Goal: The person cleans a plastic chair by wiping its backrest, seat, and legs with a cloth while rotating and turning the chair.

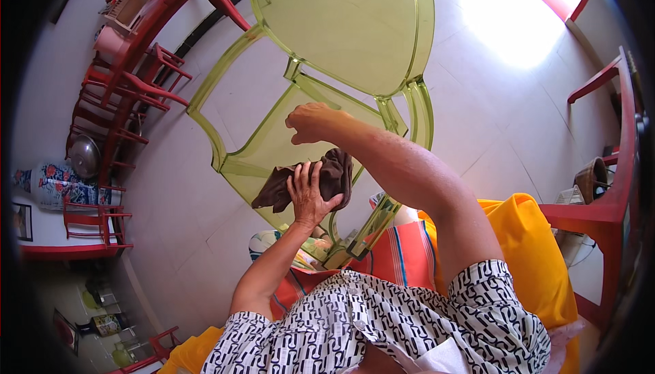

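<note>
Before me stands a transparent green plastic armchair [337, 21], tipped so that its back and seat face me. My left hand [309, 192] presses, fingers spread, on a crumpled dark brown cloth [335, 177], which lies against the edge of the chair's seat. My right hand [312, 123] is just beyond the cloth, over the seat, with its fingers curled downward; whether it grips anything cannot be seen. An orange striped fabric [399, 251] covers my lap.
A red wooden table [153, 21] holding a pink bin [110, 44] stands at the left, with red chairs and a blue floral vase [64, 185] nearby. Yellow fabric [527, 251] is beside me. Red furniture [609, 220] stands at the right.
</note>
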`<action>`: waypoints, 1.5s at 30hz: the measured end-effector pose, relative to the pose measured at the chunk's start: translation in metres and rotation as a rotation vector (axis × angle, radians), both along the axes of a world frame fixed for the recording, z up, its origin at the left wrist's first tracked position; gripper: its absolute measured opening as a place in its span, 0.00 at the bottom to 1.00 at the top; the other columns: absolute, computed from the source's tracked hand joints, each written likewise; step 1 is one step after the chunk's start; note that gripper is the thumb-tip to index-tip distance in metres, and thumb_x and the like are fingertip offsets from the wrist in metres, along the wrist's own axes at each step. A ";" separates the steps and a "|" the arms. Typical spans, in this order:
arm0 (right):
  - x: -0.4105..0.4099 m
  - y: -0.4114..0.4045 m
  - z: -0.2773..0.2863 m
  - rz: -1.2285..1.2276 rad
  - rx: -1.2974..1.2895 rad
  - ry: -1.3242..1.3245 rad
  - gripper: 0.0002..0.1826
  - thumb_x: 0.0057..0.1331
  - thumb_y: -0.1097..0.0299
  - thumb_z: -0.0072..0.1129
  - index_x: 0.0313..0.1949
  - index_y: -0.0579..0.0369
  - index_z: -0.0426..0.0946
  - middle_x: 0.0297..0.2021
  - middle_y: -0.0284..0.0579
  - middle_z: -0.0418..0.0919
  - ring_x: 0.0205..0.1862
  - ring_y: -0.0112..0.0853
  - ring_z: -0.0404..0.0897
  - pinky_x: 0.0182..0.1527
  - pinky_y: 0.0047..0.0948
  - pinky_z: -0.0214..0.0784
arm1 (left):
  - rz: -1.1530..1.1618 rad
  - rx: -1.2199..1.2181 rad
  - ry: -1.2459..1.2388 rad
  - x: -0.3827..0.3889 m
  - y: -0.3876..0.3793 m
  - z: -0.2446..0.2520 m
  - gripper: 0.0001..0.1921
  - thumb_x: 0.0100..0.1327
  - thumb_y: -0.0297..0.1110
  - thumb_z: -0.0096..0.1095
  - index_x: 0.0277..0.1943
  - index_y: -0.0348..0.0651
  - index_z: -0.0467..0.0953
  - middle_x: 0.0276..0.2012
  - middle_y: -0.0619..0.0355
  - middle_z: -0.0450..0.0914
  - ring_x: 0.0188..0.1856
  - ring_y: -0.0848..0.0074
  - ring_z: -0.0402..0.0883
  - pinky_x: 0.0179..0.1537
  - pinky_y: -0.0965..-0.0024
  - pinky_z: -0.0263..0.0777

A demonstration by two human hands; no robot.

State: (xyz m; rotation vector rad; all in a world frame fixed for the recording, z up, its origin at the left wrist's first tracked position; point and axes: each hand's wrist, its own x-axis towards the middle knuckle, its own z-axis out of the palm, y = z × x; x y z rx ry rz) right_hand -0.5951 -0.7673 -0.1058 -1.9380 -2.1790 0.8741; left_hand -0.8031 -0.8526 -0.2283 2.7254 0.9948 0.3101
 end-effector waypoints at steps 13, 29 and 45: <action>-0.034 -0.011 0.015 0.162 0.047 0.042 0.13 0.54 0.63 0.63 0.36 0.58 0.82 0.31 0.50 0.82 0.37 0.47 0.84 0.38 0.47 0.75 | -0.055 0.145 0.056 0.068 0.027 -0.063 0.48 0.56 0.68 0.63 0.72 0.44 0.62 0.70 0.45 0.62 0.72 0.48 0.57 0.71 0.38 0.42; -0.036 -0.009 0.015 0.129 0.039 0.012 0.11 0.52 0.64 0.63 0.32 0.58 0.82 0.27 0.47 0.81 0.32 0.45 0.83 0.32 0.46 0.73 | 0.166 -0.070 -0.242 0.167 0.031 -0.016 0.53 0.42 0.61 0.79 0.69 0.51 0.60 0.66 0.45 0.61 0.67 0.40 0.56 0.65 0.35 0.56; -0.034 -0.006 0.023 0.133 0.016 0.003 0.10 0.51 0.65 0.64 0.31 0.56 0.83 0.28 0.46 0.82 0.33 0.42 0.83 0.32 0.43 0.73 | 0.259 0.013 -0.216 0.176 0.039 -0.024 0.43 0.51 0.63 0.72 0.66 0.53 0.64 0.65 0.52 0.63 0.69 0.52 0.58 0.63 0.34 0.54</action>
